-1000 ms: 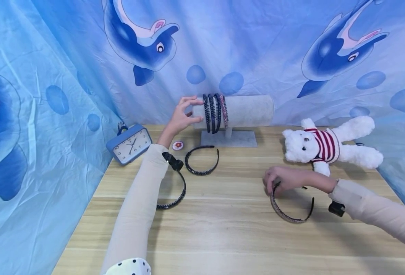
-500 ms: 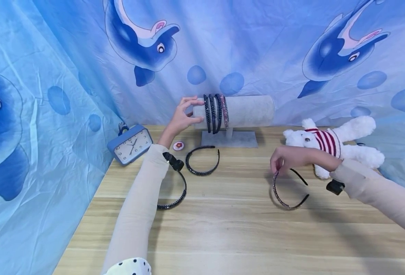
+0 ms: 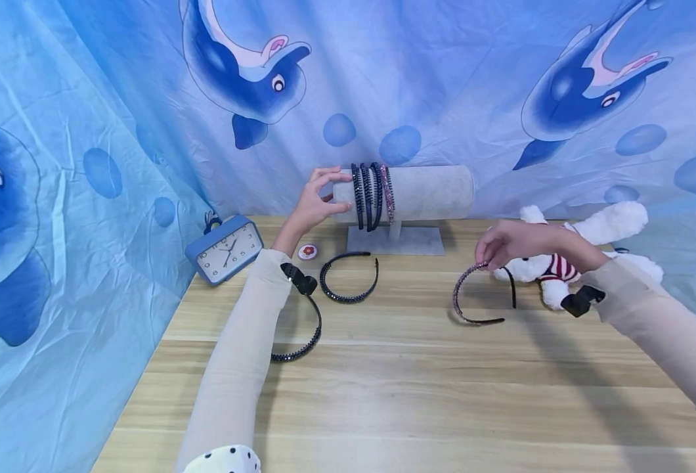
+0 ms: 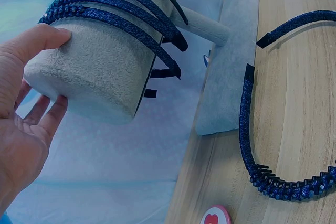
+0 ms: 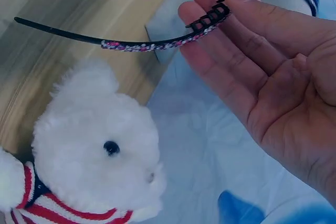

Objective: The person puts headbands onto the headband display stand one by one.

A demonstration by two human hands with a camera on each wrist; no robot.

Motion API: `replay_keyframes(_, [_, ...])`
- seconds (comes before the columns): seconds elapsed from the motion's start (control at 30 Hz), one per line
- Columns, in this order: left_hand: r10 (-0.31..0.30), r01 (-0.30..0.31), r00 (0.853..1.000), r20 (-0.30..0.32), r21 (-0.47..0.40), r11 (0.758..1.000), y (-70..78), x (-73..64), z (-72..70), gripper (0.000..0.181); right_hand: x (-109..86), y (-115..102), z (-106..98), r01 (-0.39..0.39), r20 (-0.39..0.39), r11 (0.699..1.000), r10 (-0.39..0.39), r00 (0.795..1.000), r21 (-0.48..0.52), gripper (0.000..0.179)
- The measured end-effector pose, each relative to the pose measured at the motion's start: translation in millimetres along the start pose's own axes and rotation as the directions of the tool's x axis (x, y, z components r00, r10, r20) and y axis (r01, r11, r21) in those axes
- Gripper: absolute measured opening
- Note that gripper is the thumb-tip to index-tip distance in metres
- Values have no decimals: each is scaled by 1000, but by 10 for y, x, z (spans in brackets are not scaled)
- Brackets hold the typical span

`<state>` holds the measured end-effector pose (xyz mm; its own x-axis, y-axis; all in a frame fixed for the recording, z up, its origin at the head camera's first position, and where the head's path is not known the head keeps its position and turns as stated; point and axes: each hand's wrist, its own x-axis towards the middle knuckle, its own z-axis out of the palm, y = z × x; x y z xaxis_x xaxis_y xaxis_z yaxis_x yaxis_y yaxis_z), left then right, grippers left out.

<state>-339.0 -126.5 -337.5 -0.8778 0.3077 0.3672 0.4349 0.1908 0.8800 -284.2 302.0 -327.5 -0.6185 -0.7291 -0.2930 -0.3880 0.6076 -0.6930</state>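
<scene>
My left hand (image 3: pixel 315 203) grips the left end of a grey velvet display stand's roll (image 3: pixel 436 190), thumb and fingers spread around it. Several headbands hang on that roll: dark blue beaded ones (image 3: pixel 358 197) near the hand and a pink one (image 3: pixel 387 194) beside them. My right hand (image 3: pixel 516 241) pinches a pink-beaded headband (image 5: pixel 152 46) by its toothed, decorated part; it hangs in front of the teddy bear with its black tips downward and to the right. Two dark beaded headbands lie on the table, one (image 3: pixel 350 299) before the stand and another (image 3: pixel 303 351) partly behind my left forearm.
A white teddy bear (image 5: pixel 105 145) in a striped sweater lies at the right, partly hidden by my right arm. At the left stand a blue alarm clock (image 3: pixel 230 253) and a small flower badge (image 3: pixel 308 252). A blue dolphin curtain (image 3: pixel 431 79) surrounds the wooden table (image 3: pixel 395 394).
My right hand has lifted the pink headband and carried it away from me, slightly to the right, turning it. My left hand stays on the roll's end.
</scene>
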Motion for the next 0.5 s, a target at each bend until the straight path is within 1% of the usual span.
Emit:
replay_keyframes(0.1, [1,-1,1000,0,-5,1000,5,0,-1,56,-50,40,-63,-66,-66,996,70,995,57,28])
replay_keyframes(0.17, [0,0,1000,0,-9,1000,9,0,0,56,-87,78,-95,-77,-104,993,86,991,89,32])
replay_keyframes(0.27, [-1,1,1000,2,-10,1000,10,3,-1,56,-128,143,-132,-53,-154,992,71,985,116,36])
replay_keyframes(0.37, [-4,4,1000,2,-8,1000,7,1,-1,56,-165,200,-161,-26,-187,990,52,981,136,36])
replay_keyframes(0.5, [-6,6,1000,0,-7,1000,2,1,-3,56,-210,250,-194,-39,-222,979,84,971,201,39])
